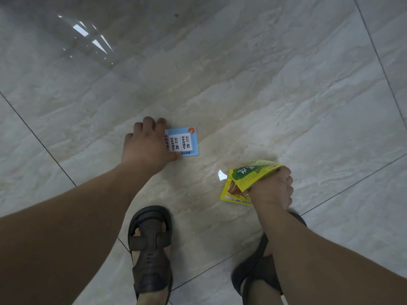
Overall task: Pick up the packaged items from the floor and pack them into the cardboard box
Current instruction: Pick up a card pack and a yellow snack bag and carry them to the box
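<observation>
2 packets are yours: your right hand [272, 190] clutches the yellow snack pouch [244, 182], your left hand [148, 144] clasps the blue eraser pack [184, 142] at mid-frame; boxing remains, no cardboard box visible.

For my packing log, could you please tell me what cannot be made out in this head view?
- Cardboard box: outside the frame.
- Blue pack: left part hidden under the left hand.
- Yellow packets: count unclear inside the right hand.
- Packet print: too small.
</observation>
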